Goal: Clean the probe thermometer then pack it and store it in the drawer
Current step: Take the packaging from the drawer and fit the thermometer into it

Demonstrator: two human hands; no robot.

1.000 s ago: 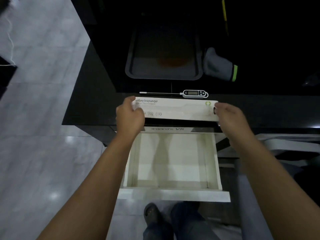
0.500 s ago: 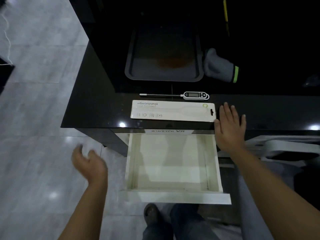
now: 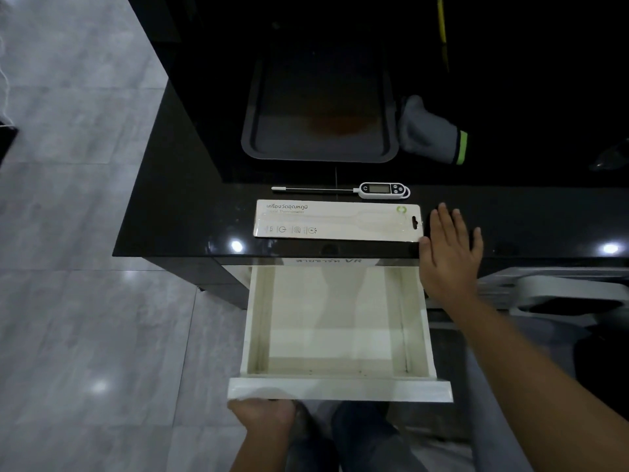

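Observation:
The white probe thermometer point(image 3: 342, 190) lies on the black counter point(image 3: 183, 229), probe pointing left. Just in front of it lies its flat white package point(image 3: 337, 221), printed side up. Below the counter edge a white drawer point(image 3: 338, 390) stands pulled out with nothing inside. My right hand point(image 3: 449, 253) rests flat on the counter edge, fingers spread, touching the package's right end. My left hand point(image 3: 263, 415) sits under the drawer's front panel at its left end; its fingers are hidden beneath the panel.
A dark baking tray point(image 3: 320, 107) with a brown stain sits further back on the counter. A grey oven mitt point(image 3: 432, 132) with a green cuff lies to its right. Grey tiled floor point(image 3: 85, 301) spreads to the left. My feet stand below the drawer.
Both hands let go of the package, which now lies on the counter. My left hand swung down to the drawer front. My right hand flattened beside the package.

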